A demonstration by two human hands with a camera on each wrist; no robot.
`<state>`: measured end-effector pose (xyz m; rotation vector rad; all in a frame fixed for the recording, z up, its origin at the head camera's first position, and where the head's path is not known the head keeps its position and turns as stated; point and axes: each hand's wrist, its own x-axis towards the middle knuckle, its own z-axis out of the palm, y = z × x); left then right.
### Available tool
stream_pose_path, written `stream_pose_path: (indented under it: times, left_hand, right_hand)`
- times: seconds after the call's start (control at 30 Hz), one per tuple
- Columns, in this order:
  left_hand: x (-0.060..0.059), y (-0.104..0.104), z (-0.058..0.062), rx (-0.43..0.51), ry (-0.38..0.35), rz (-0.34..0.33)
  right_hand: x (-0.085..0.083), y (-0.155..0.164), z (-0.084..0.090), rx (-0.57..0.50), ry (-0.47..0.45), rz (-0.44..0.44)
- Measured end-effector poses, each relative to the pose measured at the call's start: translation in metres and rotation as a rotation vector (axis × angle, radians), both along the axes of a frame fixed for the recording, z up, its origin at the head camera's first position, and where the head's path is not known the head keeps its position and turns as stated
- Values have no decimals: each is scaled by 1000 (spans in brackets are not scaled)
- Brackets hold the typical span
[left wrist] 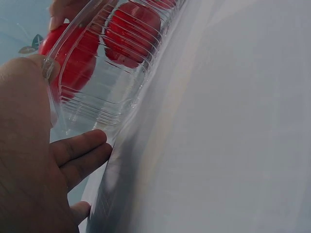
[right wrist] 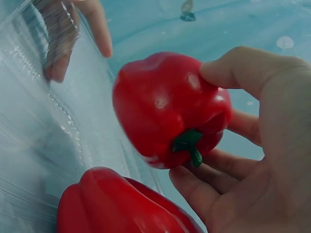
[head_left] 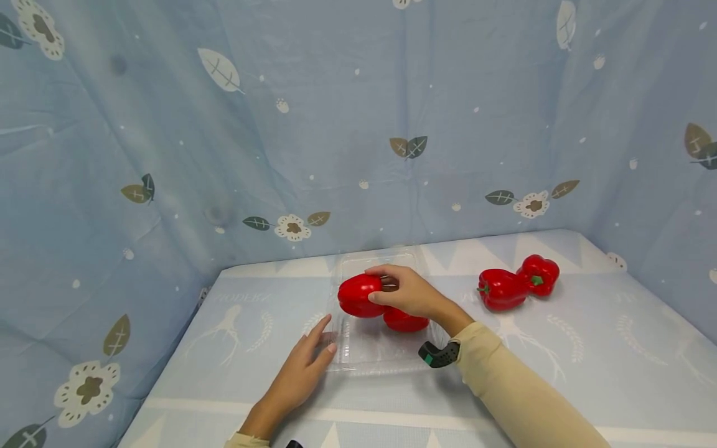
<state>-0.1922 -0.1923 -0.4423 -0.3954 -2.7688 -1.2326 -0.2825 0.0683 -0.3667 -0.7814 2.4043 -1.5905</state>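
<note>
My right hand (head_left: 404, 291) grips a red bell pepper (head_left: 358, 295) over a clear plastic tray (head_left: 358, 364). The right wrist view shows that pepper (right wrist: 167, 109) held by thumb and fingers (right wrist: 233, 73), green stem toward the palm. A second red pepper (head_left: 404, 321) lies in the tray under my hand, and shows as the pepper (right wrist: 121, 206) low in the right wrist view. My left hand (head_left: 305, 364) rests with straight fingers against the tray's near left corner. In the left wrist view those fingers (left wrist: 80, 150) touch the ribbed tray wall (left wrist: 104, 104).
Two more red peppers (head_left: 501, 289) (head_left: 539, 274) lie together on the light blue patterned tablecloth (head_left: 588, 348) at the right. Blue leaf-print cloth walls (head_left: 358, 124) close in the back and both sides.
</note>
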Motion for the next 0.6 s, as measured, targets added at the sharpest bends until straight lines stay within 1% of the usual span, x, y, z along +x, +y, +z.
stream_pose_path:
  times: [0.23, 0.3, 0.43, 0.6]
  left_hand:
    - [0, 0, 0, 7, 15, -13]
    - [0, 0, 1, 9, 14, -15]
    - [-1, -1, 1, 15, 22, -25]
    - [-1, -1, 0, 18, 26, -35]
  right_hand:
    - [1, -7, 0, 138, 109, -4]
    - [2, -8, 0, 159, 133, 3]
    - [3, -11, -2, 191, 166, 19]
    - [5, -14, -3, 278, 201, 26]
